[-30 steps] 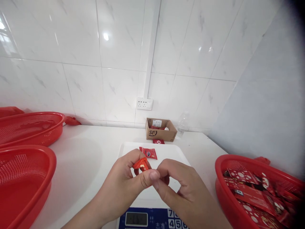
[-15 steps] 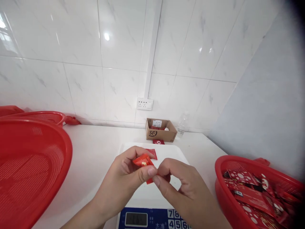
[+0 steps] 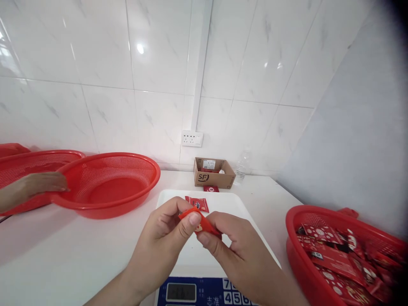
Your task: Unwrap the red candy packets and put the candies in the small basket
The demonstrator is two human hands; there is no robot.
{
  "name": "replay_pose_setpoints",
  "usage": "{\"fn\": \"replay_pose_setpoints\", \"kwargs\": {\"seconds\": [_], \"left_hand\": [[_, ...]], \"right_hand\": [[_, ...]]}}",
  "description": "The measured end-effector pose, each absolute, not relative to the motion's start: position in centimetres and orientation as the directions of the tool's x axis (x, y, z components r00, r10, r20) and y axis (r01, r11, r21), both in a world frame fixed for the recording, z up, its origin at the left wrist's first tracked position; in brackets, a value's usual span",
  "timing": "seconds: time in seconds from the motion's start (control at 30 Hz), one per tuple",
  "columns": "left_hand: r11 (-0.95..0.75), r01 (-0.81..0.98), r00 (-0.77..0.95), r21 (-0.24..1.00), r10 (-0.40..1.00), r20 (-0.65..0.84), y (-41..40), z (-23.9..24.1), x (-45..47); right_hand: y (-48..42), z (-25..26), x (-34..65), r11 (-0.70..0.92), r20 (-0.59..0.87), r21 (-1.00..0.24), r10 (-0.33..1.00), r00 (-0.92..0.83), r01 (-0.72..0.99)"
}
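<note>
A small red snack packet (image 3: 208,226) is held between both hands above the white scale tray (image 3: 223,199). My left hand (image 3: 165,238) pinches its left end with thumb and fingers. On its right end, my right hand (image 3: 239,244) is closed the same way. The fingers cover much of the packet, so I cannot tell whether it is torn. Just behind my hands, another red packet (image 3: 201,205) lies flat on the tray. The scale's blue panel (image 3: 199,293) with display and number keys shows below.
At right, a red basket (image 3: 291,238) holds many red packets. A small cardboard box (image 3: 215,180), a dark red packet (image 3: 211,189) and a clear bottle (image 3: 244,163) stand behind. At left, another person's hand (image 3: 47,183) grips a red basket (image 3: 110,208) beside another basket (image 3: 41,154).
The packet has turned between my fingers and lies flatter. The large red basket at left has moved back and right, and another person's hand has appeared on its rim.
</note>
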State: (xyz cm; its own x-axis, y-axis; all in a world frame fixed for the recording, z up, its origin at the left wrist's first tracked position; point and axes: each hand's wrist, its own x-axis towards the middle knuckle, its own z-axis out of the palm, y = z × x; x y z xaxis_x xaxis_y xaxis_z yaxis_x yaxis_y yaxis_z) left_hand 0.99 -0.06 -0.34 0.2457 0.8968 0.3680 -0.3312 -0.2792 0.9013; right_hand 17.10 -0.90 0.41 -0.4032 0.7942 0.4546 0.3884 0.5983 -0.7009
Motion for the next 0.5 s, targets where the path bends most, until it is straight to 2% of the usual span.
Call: {"fn": "replay_pose_setpoints", "kwargs": {"seconds": [0.2, 0.33, 0.5], "left_hand": [[-0.214, -0.332, 0.375, 0.919, 0.864, 0.337, 0.14, -0.06, 1.14], [-0.286, -0.289, 0.322, 0.913, 0.870, 0.375, 0.07, -0.22, 1.16], [-0.407, -0.013, 0.138, 0.913, 0.904, 0.405, 0.57, -0.25, 0.62]], "right_hand": [[-0.92, 0.51, 16.86, 0.696, 0.595, -0.627, 0.718, -0.361, 0.350], [-0.84, 0.24, 16.53, 0.659, 0.568, -0.633, 0.752, -0.334, 0.406], [-0.81, 0.52, 17.03, 0.638, 0.600, -0.660, 0.765, -0.232, 0.396]]}}
